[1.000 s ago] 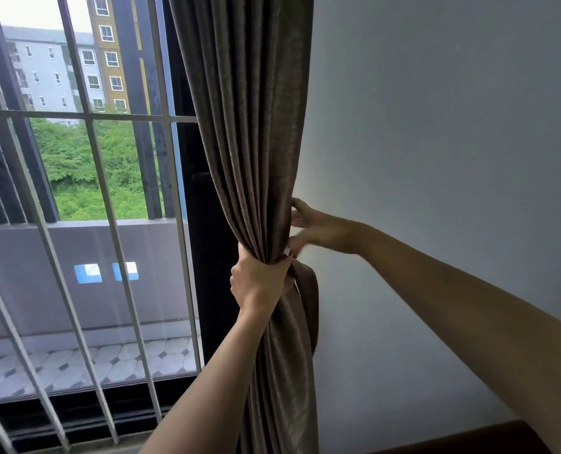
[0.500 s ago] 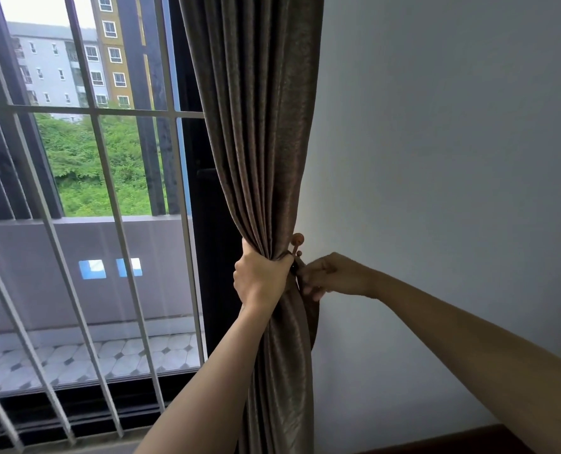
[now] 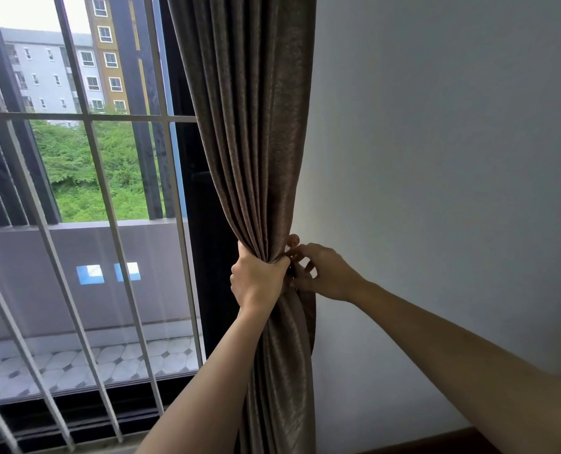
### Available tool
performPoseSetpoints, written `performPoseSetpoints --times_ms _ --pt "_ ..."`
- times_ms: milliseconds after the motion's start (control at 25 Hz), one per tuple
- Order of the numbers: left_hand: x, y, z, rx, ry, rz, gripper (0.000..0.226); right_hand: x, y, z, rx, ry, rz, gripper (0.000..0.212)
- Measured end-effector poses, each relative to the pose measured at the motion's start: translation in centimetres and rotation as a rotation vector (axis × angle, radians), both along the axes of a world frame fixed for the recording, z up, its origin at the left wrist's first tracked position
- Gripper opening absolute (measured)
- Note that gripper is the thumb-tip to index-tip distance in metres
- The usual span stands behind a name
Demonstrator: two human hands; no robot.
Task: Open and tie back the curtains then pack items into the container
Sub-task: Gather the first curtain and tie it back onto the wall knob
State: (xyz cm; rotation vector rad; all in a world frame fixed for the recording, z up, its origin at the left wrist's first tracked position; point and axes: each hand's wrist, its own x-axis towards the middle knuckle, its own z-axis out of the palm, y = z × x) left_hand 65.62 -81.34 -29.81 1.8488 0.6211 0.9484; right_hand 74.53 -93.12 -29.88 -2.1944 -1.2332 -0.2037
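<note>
A: Change since a second ago, what can be reported?

B: Right hand [image 3: 326, 273] has been brought down from higher behind the curtain [image 3: 256, 158] to the gathered waist, where it is now set against the tie-back strap [image 3: 307, 309] just below a small round hook knob [image 3: 293, 239] on the wall [image 3: 436, 158]. The left hand [image 3: 256, 280] has been kept wrapped round the bunched cloth throughout.

A: What is meant by that for the task?

B: Fastening of the strap to the hook is judged to be in hand; packing is not yet begun.

A: And the fingers?

B: On the left, they are curled tight round the folds. On the right, they are bent and seem to pinch the strap's end, though the contact is partly hidden.

A: How does the curtain look?

B: Brown, faintly glossy, drawn to the right of the window [image 3: 86, 191] beside the wall, pleated above and flaring below the grip.
</note>
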Motion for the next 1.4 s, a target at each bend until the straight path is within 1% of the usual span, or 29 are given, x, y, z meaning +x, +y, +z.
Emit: performPoseSetpoints --times_ms 80,160,240,280,320,360,400,440,480,520,600,640,680,720,800,840,880,920,1000,1120,1240,1320,1400 --pt "0.0 0.0 -0.1 0.003 0.005 -0.007 0.076 -0.1 0.1 0.1 0.032 -0.094 -0.044 0.034" --pt "0.1 -0.1 -0.1 0.007 -0.001 -0.016 0.079 -0.1 0.2 0.2 0.023 -0.158 -0.124 0.03" --pt "0.1 -0.1 -0.2 0.004 -0.009 -0.027 0.083 -0.1 0.6 0.4 0.031 -0.164 -0.209 0.029" --pt "0.1 -0.2 -0.3 -0.001 -0.01 -0.031 0.085 -0.2 0.9 0.4 0.076 -0.131 -0.246 0.027" --pt "0.1 -0.2 -0.3 -0.009 -0.009 -0.037 0.086 -0.3 1.3 0.3 0.168 -0.044 -0.27 0.024" --pt "0.1 -0.2 -0.3 -0.021 -0.007 -0.045 0.085 -0.7 1.6 0.2 0.29 0.108 -0.276 0.021" --pt "0.0 -0.1 -0.3 -0.036 -0.006 -0.056 0.083 -1.1 1.9 0.0 0.4 0.3 -0.248 0.017" --pt "-0.1 -0.1 -0.3 -0.051 -0.013 -0.076 0.081 -1.4 2.1 -0.3 0.478 0.482 -0.186 0.014" --pt "-0.3 0.1 -0.4 -0.069 -0.032 -0.109 0.077 -1.5 2.1 -0.8 0.523 0.605 -0.118 0.01" --pt "-0.7 0.4 -0.4 -0.092 -0.055 -0.157 0.073 -1.5 2.1 -1.5 0.554 0.689 -0.048 0.008" --pt "-1.4 1.4 -0.6 -0.172 -0.106 -0.308 0.065 -1.7 1.9 -2.3 0.622 0.863 0.12 0.015" --pt "-1.8 1.9 -0.9 -0.227 -0.132 -0.418 0.059 -1.9 1.8 -2.3 0.63 0.937 0.188 0.023" --pt "-2.3 2.4 -1.0 -0.286 -0.162 -0.542 0.054 -2.0 1.7 -2.3 0.612 0.972 0.238 0.032" --pt "-2.6 2.8 -1.2 -0.362 -0.2 -0.666 0.053 -2.1 1.7 -2.3 0.578 0.963 0.263 0.039" --pt "-2.7 3.5 -1.3 -0.532 -0.258 -0.822 0.064 -2.4 1.6 -2.2 0.476 0.859 0.244 0.053" --pt "-2.5 3.7 -1.3 -0.57 -0.251 -0.84 0.066 -2.4 1.7 -2.1 0.422 0.788 0.215 0.063" --pt "-2.3 3.9 -1.2 -0.569 -0.223 -0.832 0.064 -2.5 1.8 -2.1 0.389 0.739 0.184 0.072" --pt "-2.2 4.0 -1.0 -0.533 -0.175 -0.808 0.061 -2.5 2.0 -2.1 0.379 0.711 0.162 0.076" --pt "-1.7 4.6 -0.8 -0.443 -0.082 -0.801 0.061 -2.5 2.4 -2.0 0.357 0.654 0.173 0.078" --pt "-1.4 5.7 -0.6 -0.413 0.009 -0.857 0.057 -1.8 3.0 -2.0 0.318 0.623 0.186 0.085" --pt "-0.9 6.8 -0.6 -0.383 0.077 -0.915 0.055 -1.2 3.2 -1.4 0.29 0.658 0.211 0.078" --pt "-0.7 7.4 -0.2 -0.318 0.17 -0.932 0.049 -1.1 3.3 -1.1 0.278 0.658 0.227 0.072" --pt "-0.7 8.2 0.4 -0.161 0.306 -0.907 0.041 -1.1 3.6 -0.9 0.27 0.621 0.219 0.073"
